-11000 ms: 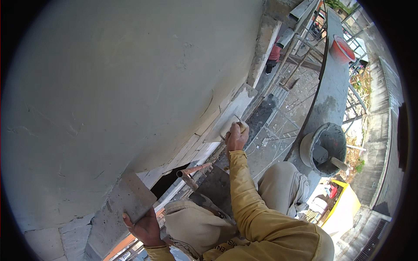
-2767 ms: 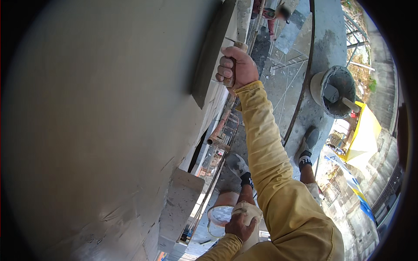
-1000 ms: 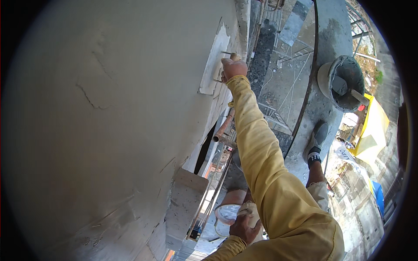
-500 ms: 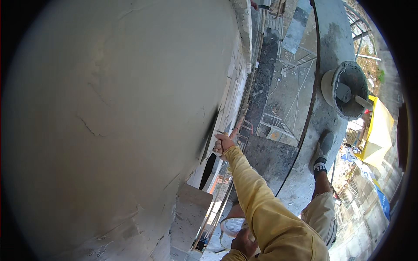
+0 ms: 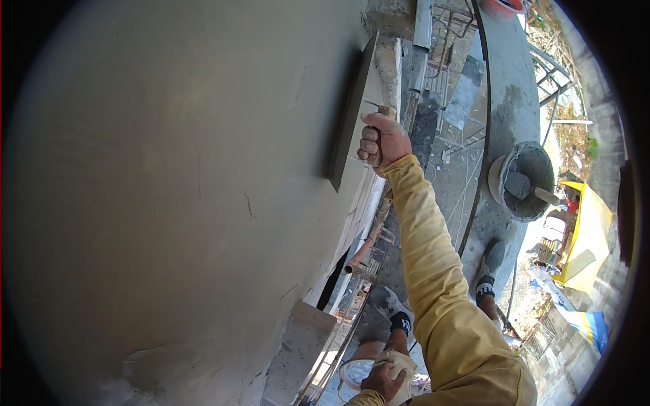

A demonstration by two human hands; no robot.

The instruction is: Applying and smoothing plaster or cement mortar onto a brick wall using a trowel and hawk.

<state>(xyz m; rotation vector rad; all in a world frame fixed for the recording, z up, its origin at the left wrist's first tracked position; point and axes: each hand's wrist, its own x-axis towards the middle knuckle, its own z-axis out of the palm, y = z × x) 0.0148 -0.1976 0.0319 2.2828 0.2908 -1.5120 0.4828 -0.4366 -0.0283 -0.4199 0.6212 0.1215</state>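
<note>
The person's right arm reaches up and away from five o'clock, its mustard sleeve (image 5: 443,260) nearly straight from shoulder to wrist, and the right hand (image 5: 389,143) is a little off the middle of the view toward half past one. That hand is clenched round the handle of a plastering trowel (image 5: 350,122), knuckles toward nine o'clock and thumb laid toward the handle's upper end. The trowel lies toward half past twelve, its long blade seen almost edge-on against the smooth grey wall (image 5: 169,176) that fills the nine o'clock side; whether the whole blade touches the plaster cannot be told. The left hand (image 5: 384,380), past five o'clock, rests on the person's knee with its fingers loosely bent and free of any tool. Toward five o'clock a rusty pipe (image 5: 363,252) juts out between the wall and the left shoe (image 5: 386,301). A mortar-smeared bucket (image 5: 497,179) stands near three o'clock on the grey walkway (image 5: 508,74), a pale-handled tool (image 5: 546,196) leaning inside it. The right shoe (image 5: 493,260) is planted just below the bucket, toward four o'clock. A red basin (image 5: 502,8) is cut by the rim between one and two, and a yellow sheet (image 5: 588,237) spreads beyond the walkway just past three.
</note>
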